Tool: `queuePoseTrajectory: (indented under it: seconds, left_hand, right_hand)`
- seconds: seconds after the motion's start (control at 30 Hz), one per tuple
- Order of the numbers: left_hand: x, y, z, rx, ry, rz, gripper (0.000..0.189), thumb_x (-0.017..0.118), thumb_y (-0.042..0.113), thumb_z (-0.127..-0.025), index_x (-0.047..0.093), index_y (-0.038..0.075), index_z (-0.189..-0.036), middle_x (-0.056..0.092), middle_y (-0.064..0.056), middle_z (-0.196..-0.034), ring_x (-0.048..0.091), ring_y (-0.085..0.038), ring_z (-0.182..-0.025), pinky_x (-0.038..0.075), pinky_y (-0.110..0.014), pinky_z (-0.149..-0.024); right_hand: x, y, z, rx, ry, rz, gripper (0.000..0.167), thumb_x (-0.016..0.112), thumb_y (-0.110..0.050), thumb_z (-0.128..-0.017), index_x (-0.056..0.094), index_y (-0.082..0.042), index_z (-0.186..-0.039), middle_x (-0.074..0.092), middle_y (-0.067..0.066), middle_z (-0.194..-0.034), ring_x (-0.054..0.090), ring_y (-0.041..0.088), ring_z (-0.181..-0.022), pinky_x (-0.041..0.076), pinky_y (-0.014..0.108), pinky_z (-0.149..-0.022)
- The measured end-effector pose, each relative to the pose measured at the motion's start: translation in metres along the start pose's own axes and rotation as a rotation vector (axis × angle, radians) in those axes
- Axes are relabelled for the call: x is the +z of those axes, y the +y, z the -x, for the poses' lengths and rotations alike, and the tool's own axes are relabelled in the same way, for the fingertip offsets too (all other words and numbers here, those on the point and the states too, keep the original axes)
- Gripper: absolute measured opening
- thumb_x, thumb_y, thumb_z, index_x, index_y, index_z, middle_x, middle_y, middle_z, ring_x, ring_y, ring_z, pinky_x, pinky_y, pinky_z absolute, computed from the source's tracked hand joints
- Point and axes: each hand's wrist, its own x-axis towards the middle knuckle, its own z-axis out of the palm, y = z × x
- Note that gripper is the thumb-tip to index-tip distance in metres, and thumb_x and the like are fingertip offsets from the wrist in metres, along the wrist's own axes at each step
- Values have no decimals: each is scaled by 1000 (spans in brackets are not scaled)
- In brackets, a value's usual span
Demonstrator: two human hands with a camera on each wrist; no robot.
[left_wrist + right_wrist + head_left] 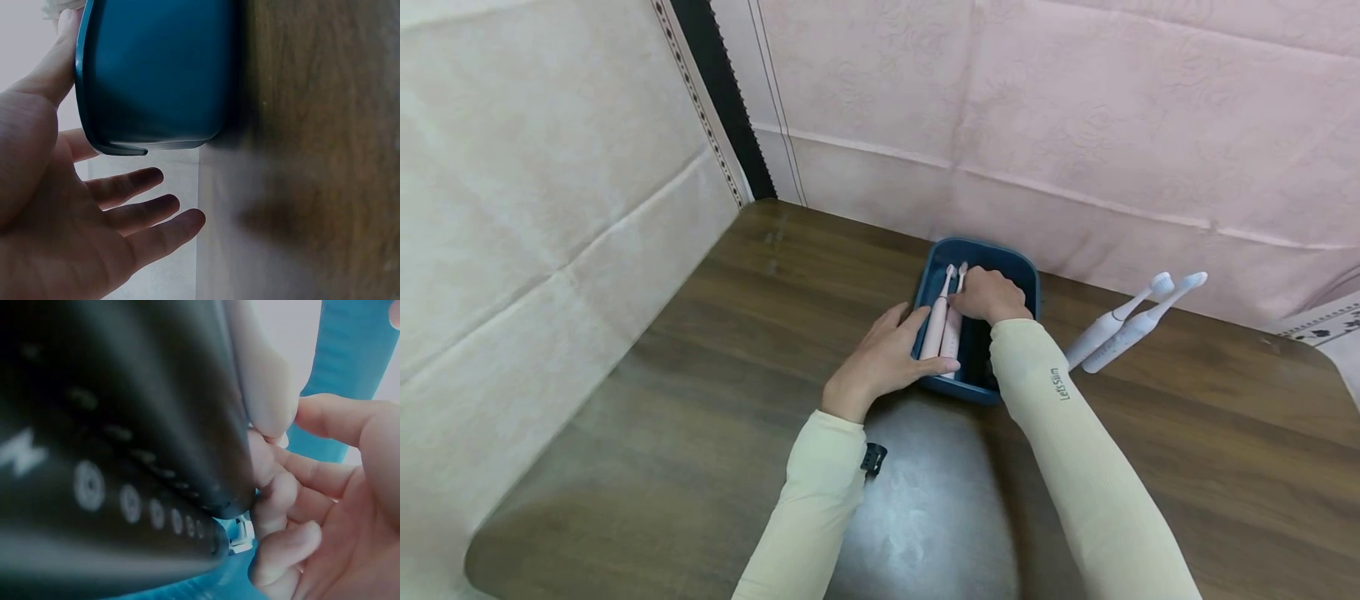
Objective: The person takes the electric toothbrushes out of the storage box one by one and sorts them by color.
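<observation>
- A dark blue, round-cornered rectangular bin (970,393) sits on the brown wood-grain bench (715,400), near the wall.
- Inside, along its left side, lie two slim pale pink electric toothbrushes (935,325), side by side, heads toward the far end.
- Also inside are two black cylindrical handles (106,550) with printed white symbols.
- The right hand (995,296) reaches in, thumb and finger pinching the right-hand pink brush near its neck.
- The left hand (886,350), fingers spread, touches the bin's near-left rim.
- Two white electric toothbrushes (1126,337) stand outside, right of the bin.
</observation>
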Motion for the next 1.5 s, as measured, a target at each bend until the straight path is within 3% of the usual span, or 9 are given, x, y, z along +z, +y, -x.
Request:
queuePoseTrajectory:
  seconds: [0.17,0.33,0.47,0.6,0.83,0.97,1.13,1.5]
  left_hand:
    - [1,0,-1,11,-3,3,90,73,54,-90,31,18,-161,20,-14,-167,22,-33,-151,28,-58,-116]
    - [2,-1,-1,8,-8,-6,90,72,56,-90,31,19,-161,20,-13,-166,23,-32,-150,29,-57,-116]
    - [3,-2,-2,0,-11,-1,90,71,56,-90,31,19,-161,19,-13,-167,22,-32,-151,28,-58,-116]
    - [3,-1,-2,2,-12,2,89,71,55,-91,31,18,-161,19,-14,-167,21,-33,-151,28,-60,-116]
    - [1,-4,-4,-6,-20,-10,89,71,56,-90,30,20,-161,18,-13,-167,21,-33,-151,28,-60,-115]
    - [-1,-9,-5,-4,-20,-15,90,72,56,-90,31,19,-161,19,-13,-167,22,-33,-151,29,-61,-115]
    - [-5,-14,-7,6,-30,-37,89,71,57,-90,31,20,-161,19,-13,-167,22,-34,-150,29,-62,-114]
    - [-6,-21,-12,-2,-60,-13,90,73,55,-89,31,22,-161,17,-13,-167,22,-36,-150,28,-67,-113]
  right_hand:
    - [-1,3,1,13,-23,-11,43,57,-31,-101,62,4,-125,61,19,-104,59,36,-93,49,48,-80]
    - [0,6,0,20,-33,-19,44,58,-33,-100,62,3,-123,60,18,-104,58,36,-93,49,47,-79]
    - [0,9,-1,25,-39,-51,35,59,-34,-99,66,-1,-102,56,11,-85,58,31,-82,47,40,-69]
    - [-2,14,-1,37,-24,-107,36,59,-35,-99,59,-7,-77,44,3,-65,53,23,-63,41,32,-56]
    - [-7,13,4,7,49,-185,45,61,-35,-99,52,-10,-63,38,-1,-55,42,17,-50,34,29,-48]
    - [-10,7,11,-58,125,-204,44,61,-34,-99,62,-6,-66,40,-1,-56,43,18,-53,33,29,-50]
    - [-15,-2,20,-146,237,-228,31,62,-31,-100,75,-5,-89,55,5,-65,53,22,-63,40,32,-53]
    - [-28,-9,41,-269,557,-233,23,62,-22,-98,74,-3,-103,74,11,-94,62,23,-70,49,33,-52]
